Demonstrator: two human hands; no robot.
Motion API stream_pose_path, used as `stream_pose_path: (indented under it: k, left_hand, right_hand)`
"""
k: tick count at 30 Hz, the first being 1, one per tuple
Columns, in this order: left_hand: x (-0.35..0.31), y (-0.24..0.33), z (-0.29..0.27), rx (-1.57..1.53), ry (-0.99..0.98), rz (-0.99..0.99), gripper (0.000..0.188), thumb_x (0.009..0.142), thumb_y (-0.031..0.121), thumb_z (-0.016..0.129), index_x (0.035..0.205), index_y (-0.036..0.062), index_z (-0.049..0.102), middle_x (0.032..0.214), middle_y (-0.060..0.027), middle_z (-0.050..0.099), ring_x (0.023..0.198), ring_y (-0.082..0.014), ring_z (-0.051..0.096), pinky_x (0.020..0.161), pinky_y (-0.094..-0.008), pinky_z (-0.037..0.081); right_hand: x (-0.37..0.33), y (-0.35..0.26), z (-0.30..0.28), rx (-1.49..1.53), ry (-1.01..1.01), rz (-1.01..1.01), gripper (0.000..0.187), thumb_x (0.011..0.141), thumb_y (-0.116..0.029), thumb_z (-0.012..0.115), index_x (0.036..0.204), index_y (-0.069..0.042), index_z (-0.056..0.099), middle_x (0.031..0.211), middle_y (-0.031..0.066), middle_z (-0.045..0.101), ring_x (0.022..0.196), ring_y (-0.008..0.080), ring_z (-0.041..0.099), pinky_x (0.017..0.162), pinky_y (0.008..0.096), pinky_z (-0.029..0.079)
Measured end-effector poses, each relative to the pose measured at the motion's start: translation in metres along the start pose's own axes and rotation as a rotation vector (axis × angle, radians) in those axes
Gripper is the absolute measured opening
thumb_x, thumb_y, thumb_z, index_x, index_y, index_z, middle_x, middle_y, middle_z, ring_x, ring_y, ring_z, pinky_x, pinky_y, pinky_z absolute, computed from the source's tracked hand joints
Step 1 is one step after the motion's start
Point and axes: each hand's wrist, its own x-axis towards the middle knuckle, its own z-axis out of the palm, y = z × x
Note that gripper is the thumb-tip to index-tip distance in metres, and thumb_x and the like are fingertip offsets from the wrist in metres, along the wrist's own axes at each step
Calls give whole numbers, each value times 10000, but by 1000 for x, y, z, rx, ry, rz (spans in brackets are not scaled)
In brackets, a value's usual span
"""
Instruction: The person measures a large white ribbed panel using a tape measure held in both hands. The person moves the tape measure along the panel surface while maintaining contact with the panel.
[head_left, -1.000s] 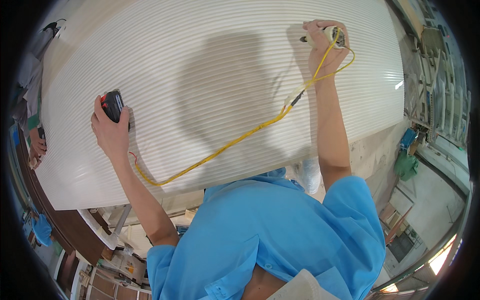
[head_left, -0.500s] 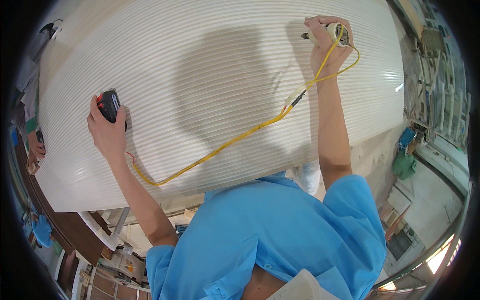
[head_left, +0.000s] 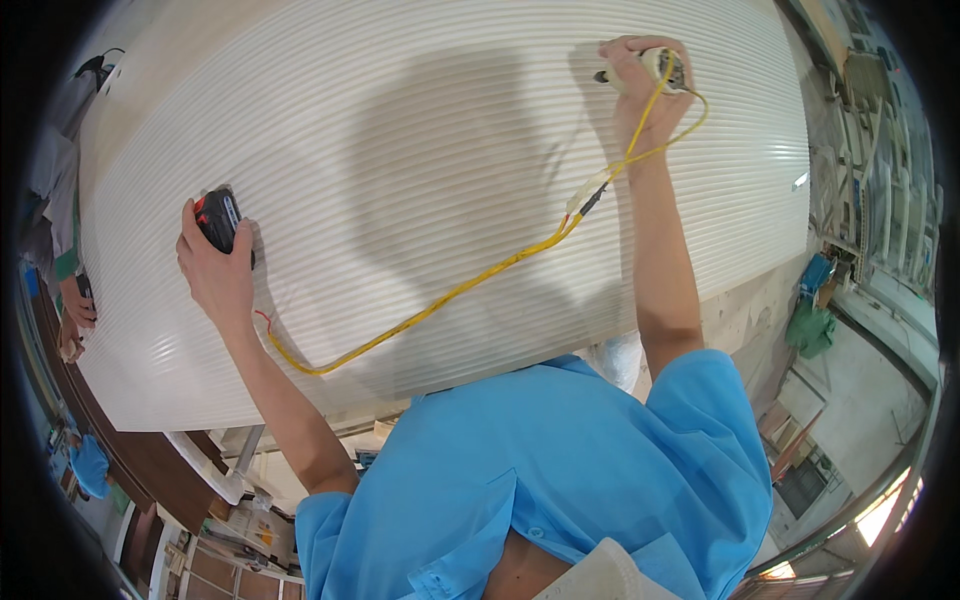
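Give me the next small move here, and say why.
I'd probably bring the left hand, with its black-and-red block, toward the red wire at the loose end of the yellow cable: that end lies near this hand, apart from the block, while the cable's other end runs to the pale cylindrical device in the right hand.

One wide fisheye, the left of a head-worn pair, looks steeply down past the wearer's blue shirt onto the ribbed white panel, near enough for both outstretched arms to fit; outlines curve toward its dark rim.
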Motion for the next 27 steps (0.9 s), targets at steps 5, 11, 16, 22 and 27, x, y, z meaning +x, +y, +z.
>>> stream_pose_path:
  k: [5,11,16,22,27]
  left_hand:
    - [7,3,1,3,-16,-4,826,891,433,742,1599,197,390,1495,-209,498,1373,-404,508,1081,-546,485]
    - [15,4,3,16,-3,-9,836,883,441,748,1600,209,385,1480,-217,506,1366,-410,510,1078,-552,485]
    - [15,3,4,30,-13,-25,844,876,439,753,1601,214,383,1480,-218,506,1359,-414,516,1076,-553,488]
    - [14,4,3,5,-5,-16,842,883,436,748,1606,214,378,1479,-218,507,1355,-413,520,1071,-547,493]
    - [14,4,2,29,-17,-23,843,884,439,744,1607,210,377,1480,-216,506,1356,-407,522,1073,-543,494]
  right_hand:
    - [-1,10,0,-57,-23,32,191,858,12,734,1003,-5,611,932,148,719,920,257,726,898,397,574]
    - [-6,7,2,-75,-14,89,195,866,0,739,1006,-19,604,930,134,719,927,248,725,894,382,569]
    - [-3,1,4,-32,-29,22,184,876,11,736,1003,-25,606,934,141,724,930,246,726,891,385,569]
    - [4,7,3,-35,-26,3,158,886,16,733,986,-13,614,927,141,724,909,258,728,880,406,576]
    - [4,9,7,-124,-1,51,153,877,28,715,988,-2,614,917,147,721,891,263,726,881,417,579]
